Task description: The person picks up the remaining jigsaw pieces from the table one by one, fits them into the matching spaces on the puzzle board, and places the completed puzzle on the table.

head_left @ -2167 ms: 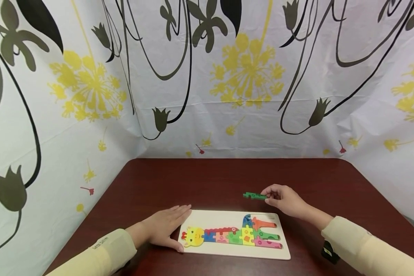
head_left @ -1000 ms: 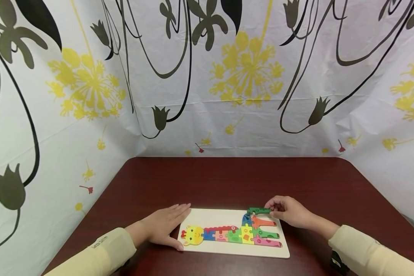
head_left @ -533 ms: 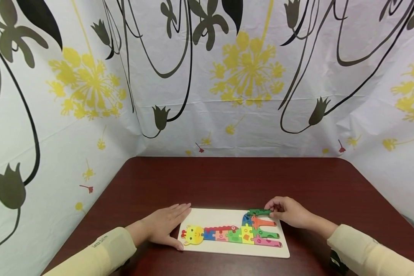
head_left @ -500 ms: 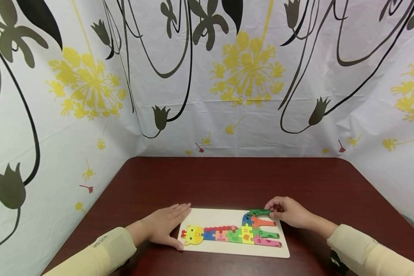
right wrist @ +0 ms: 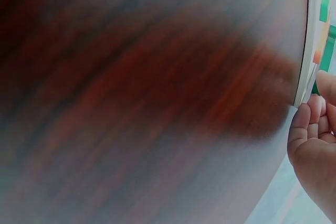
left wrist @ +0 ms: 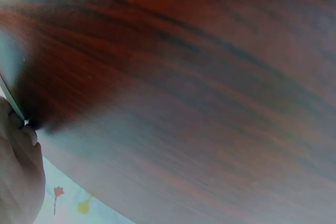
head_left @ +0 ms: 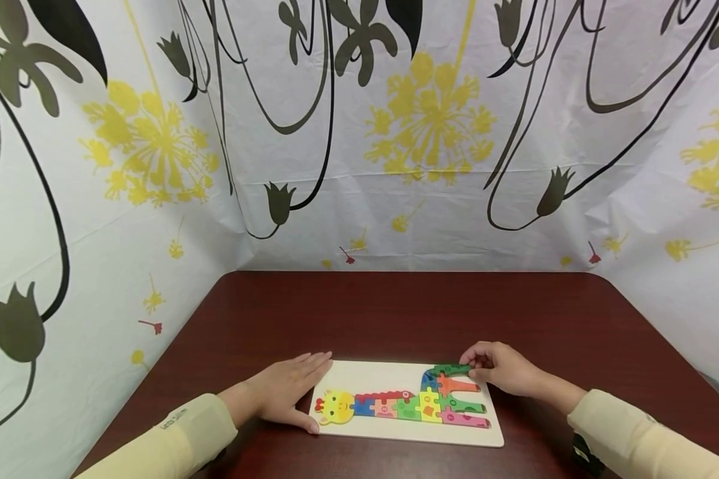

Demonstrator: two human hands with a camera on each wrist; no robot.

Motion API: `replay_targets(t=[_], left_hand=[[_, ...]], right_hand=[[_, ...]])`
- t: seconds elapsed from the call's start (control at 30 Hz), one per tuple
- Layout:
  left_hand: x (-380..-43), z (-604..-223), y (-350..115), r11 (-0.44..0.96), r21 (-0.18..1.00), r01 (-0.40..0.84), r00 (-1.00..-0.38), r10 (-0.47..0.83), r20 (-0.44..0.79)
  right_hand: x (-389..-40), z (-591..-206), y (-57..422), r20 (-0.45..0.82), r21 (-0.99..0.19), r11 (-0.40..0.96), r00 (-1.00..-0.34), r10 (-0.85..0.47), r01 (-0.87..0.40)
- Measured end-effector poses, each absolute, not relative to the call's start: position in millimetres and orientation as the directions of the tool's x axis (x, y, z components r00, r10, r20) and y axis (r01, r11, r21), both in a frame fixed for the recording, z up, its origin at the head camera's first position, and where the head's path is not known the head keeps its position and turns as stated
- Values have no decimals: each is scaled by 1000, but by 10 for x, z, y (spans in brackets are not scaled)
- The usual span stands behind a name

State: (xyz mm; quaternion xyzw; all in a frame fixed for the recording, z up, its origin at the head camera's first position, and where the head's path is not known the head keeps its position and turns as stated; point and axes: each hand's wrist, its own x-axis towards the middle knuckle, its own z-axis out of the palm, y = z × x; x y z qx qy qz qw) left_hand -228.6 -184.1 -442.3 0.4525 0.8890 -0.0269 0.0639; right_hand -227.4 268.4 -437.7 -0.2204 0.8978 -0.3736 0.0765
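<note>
A cream puzzle board (head_left: 371,376) lies flat on the table with a giraffe of interlocking coloured pieces, its yellow head (head_left: 337,407) at the left and its legs at the right. My right hand (head_left: 502,367) pinches the end of a dark green puzzle piece (head_left: 451,370) at the board's far right corner, beside the blue piece (head_left: 429,381) and above the orange leg (head_left: 458,385). In the right wrist view the thumb and curled fingers (right wrist: 310,121) meet at the board's edge. My left hand (head_left: 292,391) rests spread along the board's left edge, fingers straight.
The dark red wooden table (head_left: 359,313) extends behind the board and to both sides. A white floral cloth (head_left: 347,153) hangs around its back and sides. Long cream sleeves with cuffs (head_left: 200,432) cover both forearms.
My right hand has brought the dark green piece from above the table behind the board down onto the board's far right corner, then shifted it slightly. The left hand has stayed in place.
</note>
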Motion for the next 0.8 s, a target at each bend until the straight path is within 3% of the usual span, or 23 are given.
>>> replay_targets(t=[0.8], left_hand=[[-2288,-4404,-1836,591,20,807,-582,800,-144]], right_hand=[[-2282,-4375,2692,20,-676,640,-877,-480,-366]])
